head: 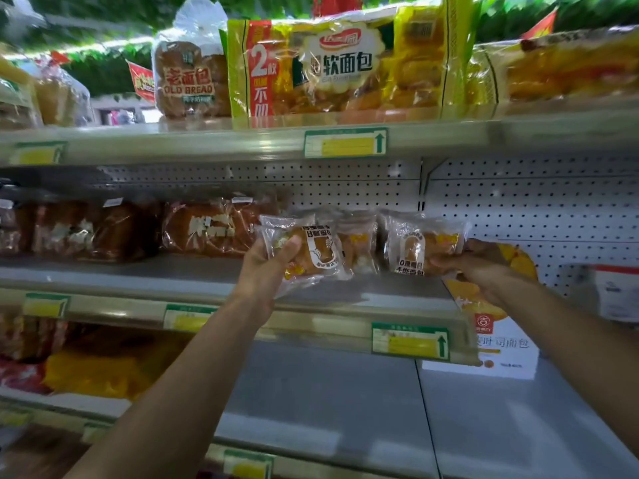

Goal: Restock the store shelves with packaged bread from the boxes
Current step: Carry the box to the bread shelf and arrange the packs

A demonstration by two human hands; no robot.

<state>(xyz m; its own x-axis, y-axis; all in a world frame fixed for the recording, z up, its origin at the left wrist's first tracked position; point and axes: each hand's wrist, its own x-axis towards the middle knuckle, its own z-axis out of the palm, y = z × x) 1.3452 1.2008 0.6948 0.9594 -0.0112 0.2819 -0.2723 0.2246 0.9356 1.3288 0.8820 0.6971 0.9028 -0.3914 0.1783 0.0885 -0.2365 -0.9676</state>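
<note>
My left hand (268, 267) grips a small clear bread packet (311, 252) with a white label, held over the middle shelf (193, 271). My right hand (480, 267) holds a second, similar bread packet (423, 245) at its right end, just above the same shelf. Between the two packets another small packet (358, 243) stands against the perforated back panel. A white and orange bread box (498, 337) sits on the lower shelf under my right forearm.
Dark loaves in clear bags (207, 228) fill the left of the middle shelf. The top shelf carries a big yellow soft-bread bag (339, 67) and an "Old Bread" loaf (188, 81). Yellow bags (100, 371) lie at the lower left. Grey lower shelf (328, 392) stretches in front.
</note>
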